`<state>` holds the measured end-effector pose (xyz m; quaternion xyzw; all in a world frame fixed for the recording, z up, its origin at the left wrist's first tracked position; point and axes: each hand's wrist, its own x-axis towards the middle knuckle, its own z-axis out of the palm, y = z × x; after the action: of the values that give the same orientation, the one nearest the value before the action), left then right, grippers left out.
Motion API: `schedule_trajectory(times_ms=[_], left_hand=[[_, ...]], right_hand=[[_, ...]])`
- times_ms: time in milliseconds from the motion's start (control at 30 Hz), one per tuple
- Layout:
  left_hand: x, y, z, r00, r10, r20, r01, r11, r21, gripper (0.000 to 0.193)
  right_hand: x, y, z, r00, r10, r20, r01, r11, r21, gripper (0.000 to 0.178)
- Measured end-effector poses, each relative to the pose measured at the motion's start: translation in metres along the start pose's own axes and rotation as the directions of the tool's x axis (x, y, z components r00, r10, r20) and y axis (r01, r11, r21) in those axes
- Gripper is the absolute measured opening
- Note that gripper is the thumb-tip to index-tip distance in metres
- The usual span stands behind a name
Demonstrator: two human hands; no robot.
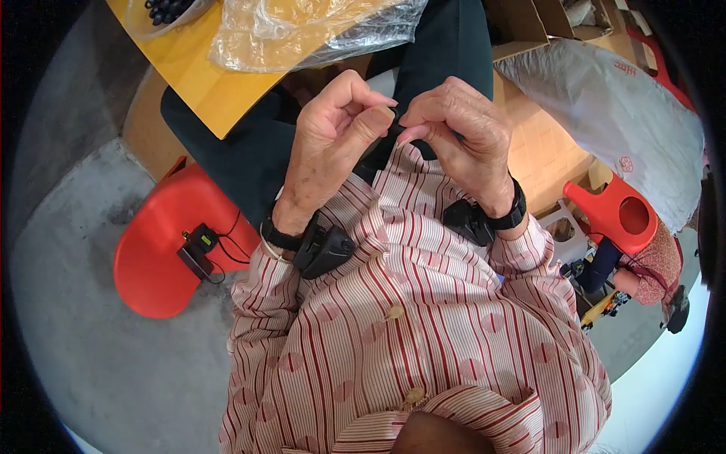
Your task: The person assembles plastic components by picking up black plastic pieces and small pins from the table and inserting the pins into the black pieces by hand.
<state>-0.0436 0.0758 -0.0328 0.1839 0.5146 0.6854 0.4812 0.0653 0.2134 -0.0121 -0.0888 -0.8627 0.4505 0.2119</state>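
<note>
My left hand (333, 136) and my right hand (465, 132) meet in front of my lap, both closed in a pinch with fingertips almost touching. Between the fingertips shows something small and dark; it blends with my dark trousers (450, 45), so its kind and which hand grips it more firmly cannot be made out. Black straps with black devices sit on both my wrists. Just beyond my left hand lies a crumpled clear plastic bag (265, 41), partly on a yellow tabletop (215, 91).
Small black round pieces (165, 10) sit in a clear container at the far left. A red stool (162, 250) with a small black device stands left. To the right are cardboard boxes (522, 23), a large whitish sack (605, 98), another red stool (616, 212) and another person (654, 261).
</note>
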Motion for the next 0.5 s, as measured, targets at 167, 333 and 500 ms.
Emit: schedule_trajectory(times_ms=[167,333,500], left_hand=[[0.0020,-0.0002,0.0021,0.999,0.039,0.011,-0.040,0.996,0.075,0.010],[0.0018,-0.0057,0.0038,0.999,0.026,-0.035,-0.024,0.998,0.057,0.009],[0.0028,-0.0025,0.0078,0.999,0.000,-0.038,0.003,0.997,0.077,0.013]], right_hand=[[-0.0021,-0.0007,0.0028,0.997,0.051,-0.053,-0.050,0.999,0.013,0.020],[-0.0047,-0.0030,0.0048,0.984,0.175,-0.027,-0.172,0.980,0.100,0.020],[-0.0063,-0.0034,0.0045,0.966,0.260,-0.001,-0.255,0.948,0.190,0.018]])
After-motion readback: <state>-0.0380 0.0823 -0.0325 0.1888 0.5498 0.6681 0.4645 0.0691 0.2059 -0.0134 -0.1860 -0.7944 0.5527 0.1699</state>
